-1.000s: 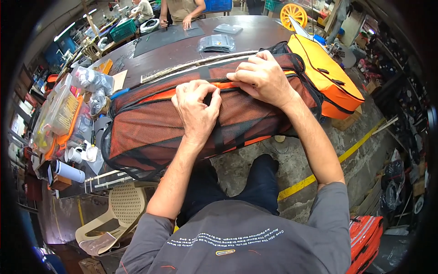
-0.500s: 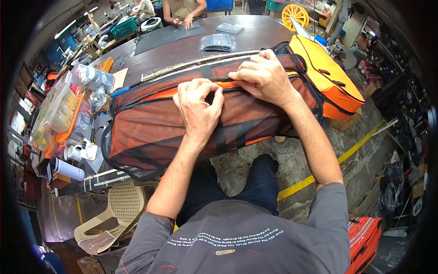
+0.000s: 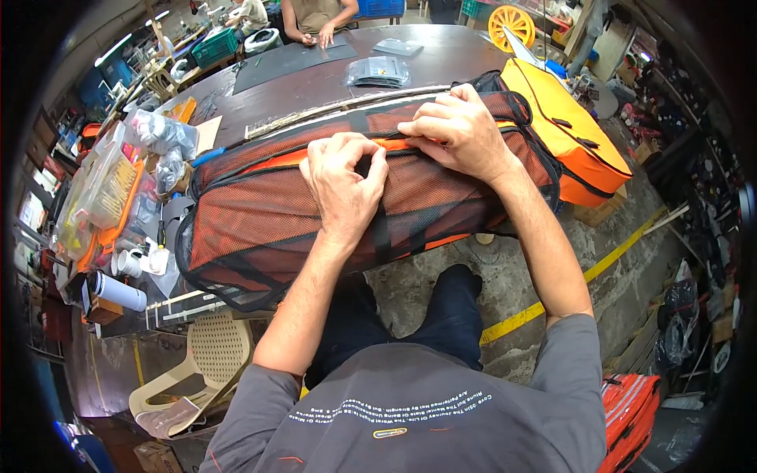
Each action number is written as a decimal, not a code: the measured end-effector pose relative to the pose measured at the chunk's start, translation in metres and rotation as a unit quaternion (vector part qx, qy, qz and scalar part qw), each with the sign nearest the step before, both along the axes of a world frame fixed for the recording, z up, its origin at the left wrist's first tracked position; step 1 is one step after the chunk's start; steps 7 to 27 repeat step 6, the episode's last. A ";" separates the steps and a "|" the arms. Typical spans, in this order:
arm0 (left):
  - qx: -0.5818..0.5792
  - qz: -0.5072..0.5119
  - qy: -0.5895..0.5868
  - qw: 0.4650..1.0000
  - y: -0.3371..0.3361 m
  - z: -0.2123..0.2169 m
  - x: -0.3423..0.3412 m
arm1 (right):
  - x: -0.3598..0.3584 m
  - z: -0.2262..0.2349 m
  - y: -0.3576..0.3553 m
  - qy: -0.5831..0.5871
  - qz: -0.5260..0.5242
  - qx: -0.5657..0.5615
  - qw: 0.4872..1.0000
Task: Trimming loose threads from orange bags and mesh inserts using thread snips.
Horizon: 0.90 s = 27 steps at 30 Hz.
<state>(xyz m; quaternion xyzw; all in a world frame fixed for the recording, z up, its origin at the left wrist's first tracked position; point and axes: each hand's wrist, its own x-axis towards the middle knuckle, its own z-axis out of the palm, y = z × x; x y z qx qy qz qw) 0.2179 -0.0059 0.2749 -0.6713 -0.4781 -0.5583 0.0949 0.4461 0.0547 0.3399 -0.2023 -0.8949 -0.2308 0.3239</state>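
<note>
- A beige plastic chair [image 3: 201, 359] stands nearest, below the worktop's near edge and to the person's left; it is clear of both arms and needs no attention.
- The long orange bag with black mesh panels [image 3: 268, 213] lies lengthwise across the near edge of the dark worktop [image 3: 315, 79], partly overhanging toward the person's knees.
- The left hand [image 3: 344, 189] rests on the bag's upper face, fingers curled together and pinching something small at the orange seam; it looks like a zip pull, though the fingers hide it.
- Judging by this, the pull should run straight along the seam, kept low so the mesh does not snag.
- The right hand [image 3: 457, 134] lies just beyond, fingers bent and pressing the fabric flat at the seam; it does best holding the cloth taut against the left hand's pull.
- A second orange bag [image 3: 564, 130] sits touching the far right end.
- A packet of dark items in clear plastic [image 3: 378, 71] lies farther back, well apart.
</note>
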 end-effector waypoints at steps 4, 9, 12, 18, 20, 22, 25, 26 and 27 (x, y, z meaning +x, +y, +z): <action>-0.001 0.002 0.003 1.000 0.000 -0.001 -0.001 | -0.006 -0.001 0.000 -0.004 -0.010 0.004 1.000; -0.002 0.004 0.005 1.000 0.000 -0.001 -0.001 | -0.007 -0.002 0.001 -0.009 -0.012 0.008 1.000; -0.002 0.004 0.005 1.000 0.000 -0.001 -0.001 | -0.007 -0.002 0.001 -0.009 -0.012 0.008 1.000; -0.002 0.004 0.005 1.000 0.000 -0.001 -0.001 | -0.007 -0.002 0.001 -0.009 -0.012 0.008 1.000; -0.002 0.004 0.005 1.000 0.000 -0.001 -0.001 | -0.007 -0.002 0.001 -0.009 -0.012 0.008 1.000; -0.002 0.004 0.005 1.000 0.000 -0.001 -0.001 | -0.007 -0.002 0.001 -0.009 -0.012 0.008 1.000; -0.002 0.004 0.005 1.000 0.000 -0.001 -0.001 | -0.007 -0.002 0.001 -0.009 -0.012 0.008 1.000; -0.002 0.004 0.005 1.000 0.000 -0.001 -0.001 | -0.007 -0.002 0.001 -0.009 -0.012 0.008 1.000; -0.002 0.004 0.005 1.000 0.000 -0.001 -0.001 | -0.007 -0.002 0.001 -0.009 -0.012 0.008 1.000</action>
